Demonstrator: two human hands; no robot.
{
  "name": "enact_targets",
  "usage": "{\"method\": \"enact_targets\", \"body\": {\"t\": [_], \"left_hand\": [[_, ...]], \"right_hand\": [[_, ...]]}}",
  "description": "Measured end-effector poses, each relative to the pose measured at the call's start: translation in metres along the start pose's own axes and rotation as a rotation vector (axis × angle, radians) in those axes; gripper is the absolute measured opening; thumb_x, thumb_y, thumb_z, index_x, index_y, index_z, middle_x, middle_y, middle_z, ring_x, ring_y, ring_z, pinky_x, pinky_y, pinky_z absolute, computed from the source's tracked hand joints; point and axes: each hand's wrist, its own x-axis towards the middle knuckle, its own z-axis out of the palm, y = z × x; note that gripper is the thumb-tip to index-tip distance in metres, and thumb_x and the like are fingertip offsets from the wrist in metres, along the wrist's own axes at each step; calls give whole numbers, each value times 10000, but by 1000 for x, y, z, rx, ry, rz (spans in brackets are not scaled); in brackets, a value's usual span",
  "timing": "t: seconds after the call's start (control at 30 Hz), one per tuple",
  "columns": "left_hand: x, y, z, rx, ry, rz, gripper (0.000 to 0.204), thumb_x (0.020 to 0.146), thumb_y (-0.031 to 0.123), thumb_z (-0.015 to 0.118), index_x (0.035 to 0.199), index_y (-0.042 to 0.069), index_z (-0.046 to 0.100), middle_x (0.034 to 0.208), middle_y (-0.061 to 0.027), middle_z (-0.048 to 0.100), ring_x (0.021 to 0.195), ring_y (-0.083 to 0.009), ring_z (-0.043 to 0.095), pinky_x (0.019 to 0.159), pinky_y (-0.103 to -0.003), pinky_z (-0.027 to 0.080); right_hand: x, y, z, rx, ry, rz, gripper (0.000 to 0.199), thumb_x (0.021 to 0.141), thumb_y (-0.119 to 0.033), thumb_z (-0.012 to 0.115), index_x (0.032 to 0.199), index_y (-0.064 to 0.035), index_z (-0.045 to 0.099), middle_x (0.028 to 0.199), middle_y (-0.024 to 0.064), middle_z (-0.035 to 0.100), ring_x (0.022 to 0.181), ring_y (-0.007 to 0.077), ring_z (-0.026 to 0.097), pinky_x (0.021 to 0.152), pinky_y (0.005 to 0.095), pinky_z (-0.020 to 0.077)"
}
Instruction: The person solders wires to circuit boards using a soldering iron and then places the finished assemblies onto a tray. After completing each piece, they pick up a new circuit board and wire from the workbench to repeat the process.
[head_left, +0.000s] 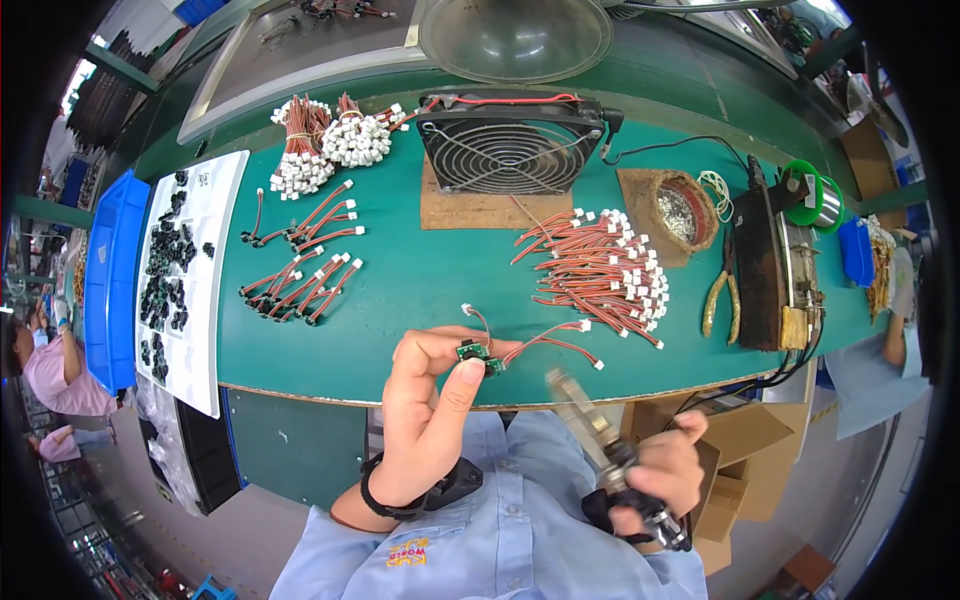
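My left hand (428,405) is raised at the table's near edge, thumb and fingers pinching small green circuit boards (470,350). Short red-and-dark wires (540,342) with white plugs trail from the boards. To the right, my right hand (665,475) is wrapped round a long metal hand tool (590,425) with a dark rear end. Motion blurs this tool, so its exact kind is unclear. Its front end points up and left, apart from the boards. Beyond it lies a pile of loose wires with white plugs (600,270).
A black fan (510,148) stands at the back of the green table (420,270). Bundled wires (305,150) and wired boards (300,285) lie left. A white tray (225,190) holds small dark parts. Pliers (722,300), a solder spool (825,197) and a dark box-shaped unit (760,265) are right.
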Motion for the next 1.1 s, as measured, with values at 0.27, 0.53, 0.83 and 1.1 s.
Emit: {"method": "enact_targets", "body": {"t": [0.27,0.53,0.83,1.1], "left_hand": [[3,18,-3,-342,-57,-232,120,921,151,462,915,31,455,962,-173,596,910,-228,580,854,-374,434],[0,17,-8,-396,-126,-234,153,905,195,488,906,47,451,923,-183,595,902,-231,563,827,-384,436],[1,16,-10,-420,-488,-300,108,898,136,493,942,44,459,918,-171,610,881,-238,555,833,-378,411],[3,18,-18,381,-523,148,104,857,82,563,931,11,540,880,-83,591,812,-184,554,780,-319,408]], "right_hand": [[14,63,9,-398,544,517,431,760,-78,683,1157,-37,521,1087,133,529,1021,249,489,930,376,348],[30,61,9,-535,391,498,421,818,-9,581,1225,-20,475,1067,113,543,984,182,522,872,297,393],[54,7,23,549,257,233,410,813,-73,635,1115,-79,357,1002,230,578,927,270,576,865,401,426],[27,2,41,636,-38,359,538,715,-1,721,1086,-105,345,1161,272,483,960,265,575,759,372,495]]}}
